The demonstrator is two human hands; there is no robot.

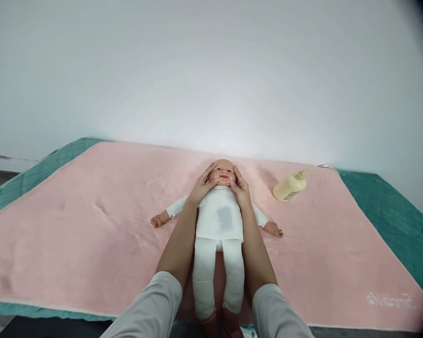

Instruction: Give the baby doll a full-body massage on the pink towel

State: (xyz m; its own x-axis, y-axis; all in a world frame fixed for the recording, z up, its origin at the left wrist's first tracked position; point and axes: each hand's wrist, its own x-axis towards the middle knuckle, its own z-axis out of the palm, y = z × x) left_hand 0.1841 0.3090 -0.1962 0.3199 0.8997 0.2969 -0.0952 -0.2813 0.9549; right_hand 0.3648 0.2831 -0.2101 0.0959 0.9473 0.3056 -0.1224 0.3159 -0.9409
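A baby doll (218,223) in a white cloth top and trousers lies on its back, head towards the wall and feet towards me. My left hand (201,184) cups the left side of its head, thumb on the cheek and fingers along the temple. On the opposite side, my right hand (241,184) holds the head the same way. The doll's face shows between my hands, and its arms stretch out past my forearms. A grey patch marks the front of its top.
Under the doll spreads a pink blanket (127,211) over a green quilted cover (384,206). A pale yellow pump bottle (289,187) lies on its side to the right of the doll. Behind the bed rises a white wall (211,75).
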